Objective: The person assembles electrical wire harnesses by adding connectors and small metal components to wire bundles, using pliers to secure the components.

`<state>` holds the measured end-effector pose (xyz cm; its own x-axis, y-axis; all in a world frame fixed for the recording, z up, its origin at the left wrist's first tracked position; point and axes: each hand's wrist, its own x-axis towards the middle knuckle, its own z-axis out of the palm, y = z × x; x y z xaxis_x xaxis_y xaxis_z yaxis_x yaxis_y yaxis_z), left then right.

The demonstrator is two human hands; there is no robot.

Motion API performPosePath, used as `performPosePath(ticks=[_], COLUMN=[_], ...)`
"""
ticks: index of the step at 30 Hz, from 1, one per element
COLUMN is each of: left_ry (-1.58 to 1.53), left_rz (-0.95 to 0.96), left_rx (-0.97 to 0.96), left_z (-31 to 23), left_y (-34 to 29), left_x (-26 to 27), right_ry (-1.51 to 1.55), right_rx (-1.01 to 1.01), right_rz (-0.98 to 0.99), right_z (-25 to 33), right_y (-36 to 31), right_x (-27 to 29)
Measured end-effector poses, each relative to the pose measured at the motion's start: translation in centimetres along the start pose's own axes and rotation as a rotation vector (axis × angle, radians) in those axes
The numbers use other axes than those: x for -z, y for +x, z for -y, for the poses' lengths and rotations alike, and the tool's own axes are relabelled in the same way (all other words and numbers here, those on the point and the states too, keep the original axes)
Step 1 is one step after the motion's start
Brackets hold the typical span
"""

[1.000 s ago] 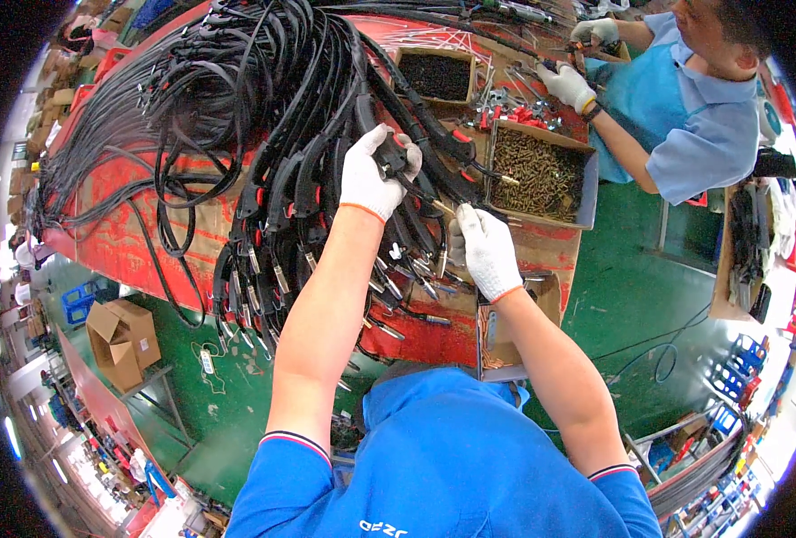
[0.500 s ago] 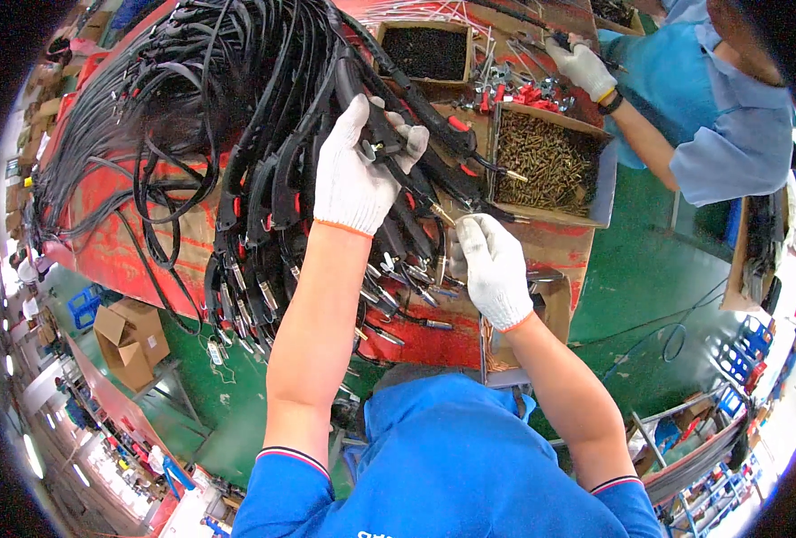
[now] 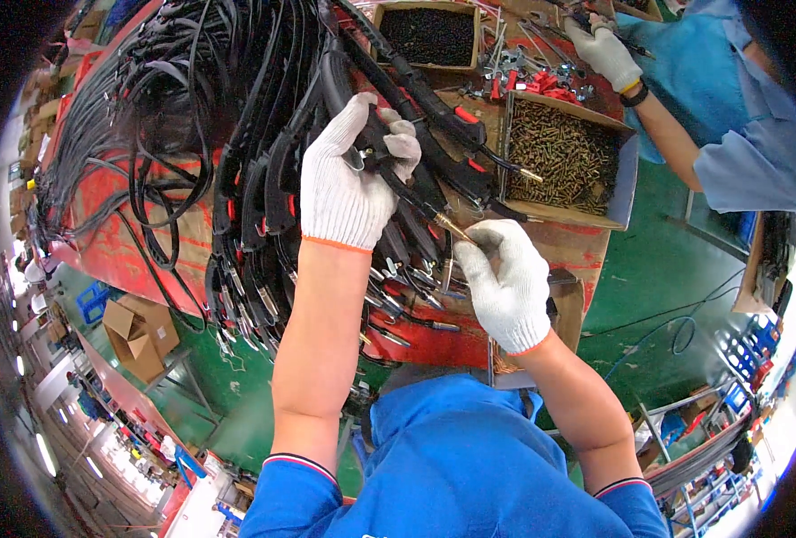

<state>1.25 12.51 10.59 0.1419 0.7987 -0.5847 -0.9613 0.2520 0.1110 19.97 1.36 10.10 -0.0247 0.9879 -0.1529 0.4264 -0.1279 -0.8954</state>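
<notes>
In a white knit glove, my left hand [image 3: 348,197] is closed around a black welding torch [image 3: 337,79] just above its bent neck. The neck points down to the right and ends in a brass-coloured tip [image 3: 450,224]. My right hand [image 3: 508,285], gloved too, pinches the thin end of that tip between thumb and forefinger. Whether the fingers hold a separate small part there cannot be made out. Many similar welding torches [image 3: 277,179] with red triggers lie heaped beneath and left of my left hand, their metal ends toward me.
Right of the torches stands a box of small brass fittings [image 3: 559,148]; behind it is a box of small black parts [image 3: 426,36]. Grey cables [image 3: 84,152] spread over the red table's left. A co-worker's gloved hand [image 3: 606,58] holds a tool at the far right. An open carton [image 3: 555,305] sits beside my right wrist.
The view has shifted slightly, moving the boxes rightward in the picture. My right hand has turned a little at the torch tip, its fingers still pinched. My left hand keeps its grip.
</notes>
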Motion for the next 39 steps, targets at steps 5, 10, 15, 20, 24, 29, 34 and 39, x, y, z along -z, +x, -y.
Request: performPosePath(ticks=[5,10,15,20,24,29,34,39], left_ry=[-0.008,0.023,-0.014,0.002,0.01,0.012,-0.014,0.02], left_rz=[-0.014,-0.017,0.01,-0.003,-0.017,-0.028,-0.006,-0.007], left_rx=[-0.011,-0.028,0.003,-0.019,-0.024,-0.027,-0.004,-0.033], left_z=[-0.2,-0.4,-0.7,-0.8,-0.6,-0.6,-0.6,-0.6], left_y=[-0.1,-0.2,-0.3,-0.4,-0.3,-0.3,-0.3,-0.2], left_x=[0.2,0.4,0.5,0.6,0.5,0.4,0.4,0.8], right_ry=[-0.118,0.222,-0.117,-0.319,-0.221,-0.167,-0.316,0.437], right_rx=[0.136,-0.241,0.214,0.352,0.232,0.316,0.354,-0.368], right_rz=[0.043,0.187,-0.074,-0.037,-0.001,-0.107,0.051,0.228], right_z=[-0.2,0.1,-0.2,-0.4,-0.1,0.0,-0.3,0.1], right_y=[0.4,0.0,0.4,0.5,0.3,1.0,0.9,0.3], right_x=[0.4,0.1,-0.4,-0.5,-0.3,-0.5,0.0,-0.1])
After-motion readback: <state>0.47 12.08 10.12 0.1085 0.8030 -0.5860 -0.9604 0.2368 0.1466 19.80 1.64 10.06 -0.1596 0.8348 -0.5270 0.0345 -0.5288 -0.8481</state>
